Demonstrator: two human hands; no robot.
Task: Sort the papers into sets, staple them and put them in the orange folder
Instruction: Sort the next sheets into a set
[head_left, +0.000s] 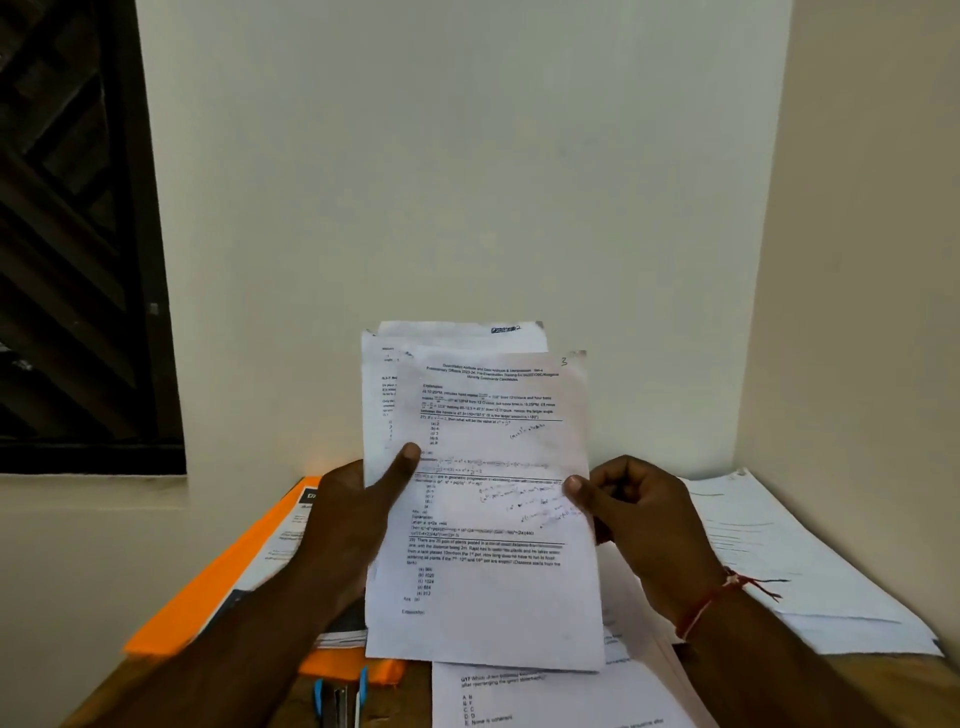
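Your left hand (353, 514) grips a fanned bunch of printed sheets (457, 340) upright, thumb pressed across the front. Your right hand (639, 525) pinches the right edge of the front page (498, 587), which is marked 3. You look to be mid-sort, checking page order. From the sheets, the orange folder (208, 587) lies flat at eight o'clock with papers on it, the blue stapler (340, 699) sits at seven o'clock, and a loose stack (810, 571) rests at three o'clock. Next, I'd judge, you need to square the set's edges before reaching for the stapler.
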